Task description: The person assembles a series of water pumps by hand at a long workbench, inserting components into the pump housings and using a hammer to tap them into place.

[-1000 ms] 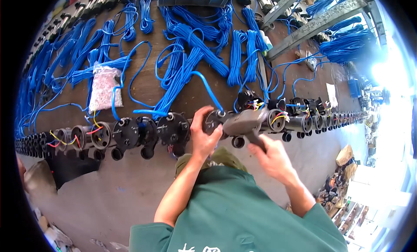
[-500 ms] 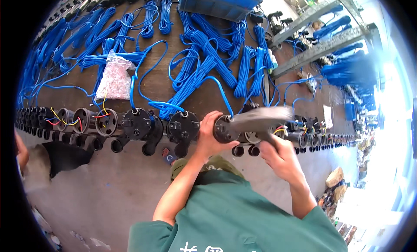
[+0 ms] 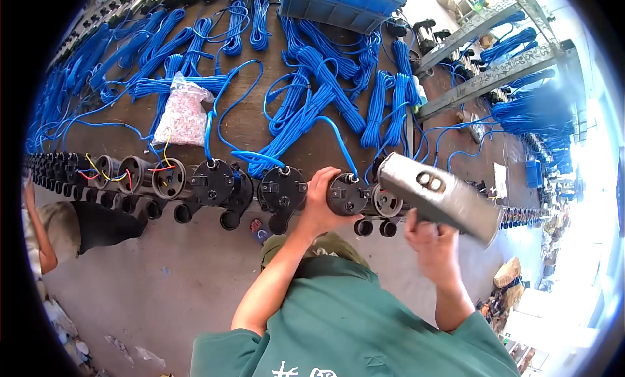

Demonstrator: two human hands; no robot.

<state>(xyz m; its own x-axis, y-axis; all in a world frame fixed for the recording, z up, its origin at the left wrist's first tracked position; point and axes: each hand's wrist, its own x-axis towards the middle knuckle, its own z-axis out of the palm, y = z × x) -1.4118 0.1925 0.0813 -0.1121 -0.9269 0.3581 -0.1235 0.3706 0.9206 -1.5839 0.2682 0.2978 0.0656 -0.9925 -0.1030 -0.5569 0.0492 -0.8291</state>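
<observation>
My left hand [image 3: 318, 208] is wrapped round the left side of a black round end cap [image 3: 347, 195] on a cylindrical housing, its thumb along the lower edge. A blue cable [image 3: 338, 146] rises from the top of that cap. To the right, my right hand [image 3: 435, 252] grips the handle of a hammer [image 3: 449, 193], slightly blurred. The hammer's big metal head is tilted and held apart from the cap, in front of the row. Between them sits an uncapped housing [image 3: 387, 202]. Left of my left hand stands another black cap [image 3: 283, 188] with a cable.
Open housings [image 3: 168, 180] with coloured wires continue the row leftward. Bundled blue cables [image 3: 306, 110], a bag of small pink pieces [image 3: 182, 117] and a blue crate [image 3: 345, 9] lie on the bench. A metal frame [image 3: 495, 84] stands at right. Another person's arm [image 3: 42, 237] shows at far left.
My right hand has swung the hammer back from beside the cap, rightward and turned, so its head now shows clearly. My left hand keeps its hold. The whole view has shifted slightly.
</observation>
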